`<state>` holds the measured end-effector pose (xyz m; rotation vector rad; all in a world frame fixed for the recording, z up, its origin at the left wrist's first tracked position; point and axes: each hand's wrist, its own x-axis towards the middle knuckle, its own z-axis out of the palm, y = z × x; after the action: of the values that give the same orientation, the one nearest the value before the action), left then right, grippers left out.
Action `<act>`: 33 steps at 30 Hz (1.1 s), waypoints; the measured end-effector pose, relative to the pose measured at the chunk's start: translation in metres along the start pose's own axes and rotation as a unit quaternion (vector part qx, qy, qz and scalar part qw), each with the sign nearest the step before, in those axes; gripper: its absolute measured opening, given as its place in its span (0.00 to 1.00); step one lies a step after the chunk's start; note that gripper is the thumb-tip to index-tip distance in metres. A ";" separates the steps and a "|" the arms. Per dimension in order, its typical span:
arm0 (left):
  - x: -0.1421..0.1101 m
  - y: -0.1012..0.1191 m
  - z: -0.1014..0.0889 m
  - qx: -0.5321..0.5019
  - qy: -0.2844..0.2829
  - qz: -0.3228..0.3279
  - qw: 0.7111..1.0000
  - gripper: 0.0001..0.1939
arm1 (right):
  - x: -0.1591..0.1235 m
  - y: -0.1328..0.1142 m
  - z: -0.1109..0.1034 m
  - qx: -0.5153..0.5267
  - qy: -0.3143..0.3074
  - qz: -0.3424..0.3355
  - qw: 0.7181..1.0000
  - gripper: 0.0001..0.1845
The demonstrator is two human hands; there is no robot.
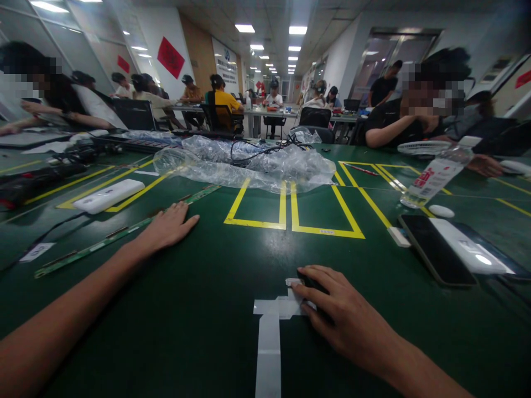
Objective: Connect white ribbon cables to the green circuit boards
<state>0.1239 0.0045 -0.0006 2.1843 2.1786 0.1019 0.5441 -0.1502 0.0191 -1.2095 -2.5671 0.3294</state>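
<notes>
My left hand (169,225) lies flat, fingers stretched, over a long, narrow green circuit board strip (103,241) on the table at the left. Part of the strip is hidden beneath it. Closer to me, my right hand (336,298) rests with its fingers spread and bent a little. Its fingertips touch a whitish, flat, film-like piece (276,307) with an angular outline, whose right end they partly cover. From that piece a pale strip (268,354) runs down to the bottom edge of the view.
Crumpled transparent plastic wrap (249,160) with a black cable lies mid-table. Yellow tape outlines (327,231) mark the green tabletop (199,331). A white power bank (110,195) sits left; a bottle (435,174) and black phone (437,249) stand and lie right. People sit beyond.
</notes>
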 end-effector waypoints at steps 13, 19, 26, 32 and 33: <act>-0.137 0.166 -0.016 -0.078 -0.087 0.406 0.907 0.34 | 0.002 -0.004 0.000 -0.027 0.012 0.008 1.000 0.21; -0.138 0.165 -0.019 -0.119 -0.085 0.418 0.896 0.31 | 0.001 -0.004 0.001 -0.018 0.005 0.001 1.000 0.24; -0.126 0.168 0.005 -0.205 -0.001 0.395 0.896 0.19 | 0.003 -0.009 0.003 -0.014 0.008 0.002 1.000 0.25; -0.113 0.171 0.012 -0.258 0.042 0.406 0.876 0.12 | 0.008 0.002 0.002 0.016 0.060 0.007 0.998 0.22; -0.112 0.170 0.011 -0.260 0.038 0.407 0.875 0.12 | 0.010 0.005 0.003 0.019 0.075 0.011 0.997 0.20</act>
<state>0.2943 -0.1082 0.0018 2.5547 0.9148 0.7110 0.5410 -0.1397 0.0163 -1.2028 -2.4106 0.2807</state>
